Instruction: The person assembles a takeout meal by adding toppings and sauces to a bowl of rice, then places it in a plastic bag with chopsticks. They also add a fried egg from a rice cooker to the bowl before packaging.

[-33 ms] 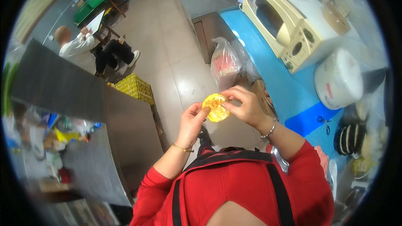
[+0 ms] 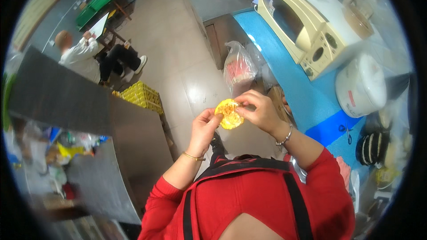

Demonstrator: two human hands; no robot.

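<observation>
In front of my chest I hold a round, bright yellow piece with an uneven, orange-brown inner face, perhaps food; its exact kind is unclear. My left hand grips its left edge, thumb on the front and fingers behind. At its upper right edge, my right hand pinches the rim between thumb and fingers. The piece is tilted so that its hollow-looking side faces up toward me. Parts of its rim are hidden behind my fingertips.
To the right, a blue-covered counter bears a cream microwave, a white lidded container and scissors. A plastic bag stands below. At left are a metal counter, a yellow basket and a seated person.
My hands and the yellow piece hold almost the same position. The view of the surroundings has shifted very slightly.
</observation>
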